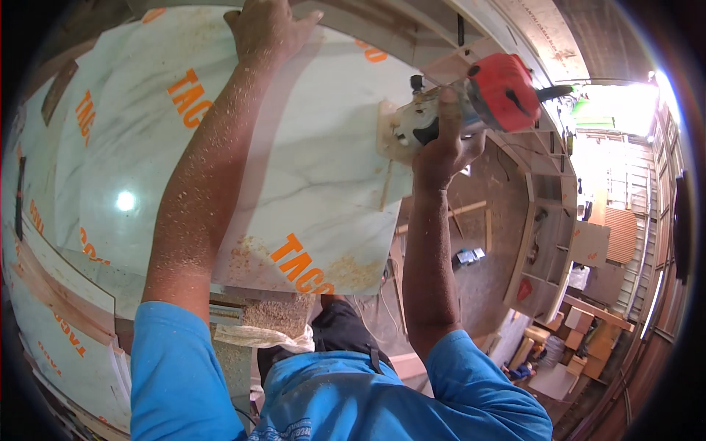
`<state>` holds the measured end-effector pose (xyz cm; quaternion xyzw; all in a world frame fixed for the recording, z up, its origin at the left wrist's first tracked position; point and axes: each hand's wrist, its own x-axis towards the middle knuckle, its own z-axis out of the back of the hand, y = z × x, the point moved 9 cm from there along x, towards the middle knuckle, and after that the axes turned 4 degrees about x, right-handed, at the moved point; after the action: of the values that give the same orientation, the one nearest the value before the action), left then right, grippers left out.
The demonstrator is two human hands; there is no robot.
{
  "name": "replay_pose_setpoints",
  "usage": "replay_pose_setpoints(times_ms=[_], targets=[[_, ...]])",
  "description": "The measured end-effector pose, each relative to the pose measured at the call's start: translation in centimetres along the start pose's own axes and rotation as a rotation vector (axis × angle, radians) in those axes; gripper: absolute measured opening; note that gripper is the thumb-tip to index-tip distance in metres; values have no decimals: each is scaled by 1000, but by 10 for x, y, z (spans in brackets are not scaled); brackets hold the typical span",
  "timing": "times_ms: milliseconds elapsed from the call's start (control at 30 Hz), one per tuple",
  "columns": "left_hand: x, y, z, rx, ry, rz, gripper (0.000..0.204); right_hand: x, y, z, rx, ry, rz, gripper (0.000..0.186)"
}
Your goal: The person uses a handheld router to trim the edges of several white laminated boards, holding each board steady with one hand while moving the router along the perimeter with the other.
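Observation:
My right hand (450, 151) is wrapped round the body of a trim router (441, 110) with a red motor housing and a clear base. The router's base sits at the right edge of a white panel (316, 154) with grey marble veining and orange printing. Where the bit meets the edge is hidden. At the panel's far side my left hand (271, 29) lies spread, thumb out to the right. Its fingertips are cut off by the picture's rim. Sawdust (353, 270) is scattered on the panel's near right corner and sticks to my left forearm.
More marbled panels (66, 353) lie at the left. A wooden cabinet frame (540, 228) with compartments curves along the right. Offcuts and boards (573, 331) are piled at the lower right. A blue-and-white object (468, 256) lies on the floor. A pale cloth (265, 336) hangs near my waist.

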<state>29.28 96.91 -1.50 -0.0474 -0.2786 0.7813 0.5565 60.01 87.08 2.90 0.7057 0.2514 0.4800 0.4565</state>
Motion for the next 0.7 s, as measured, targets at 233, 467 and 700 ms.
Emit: replay_pose_setpoints(times_ms=[233,467,700], targets=[[0,28,0,-60,-280,-104,50,49,24,54,237,31,-277,31],[-147,-18,17,368,-200,-182,61,51,13,255,389,-27,-530,33],[-363,-60,71,129,-151,52,63,-35,-59,495,89,-264,-798,41]])
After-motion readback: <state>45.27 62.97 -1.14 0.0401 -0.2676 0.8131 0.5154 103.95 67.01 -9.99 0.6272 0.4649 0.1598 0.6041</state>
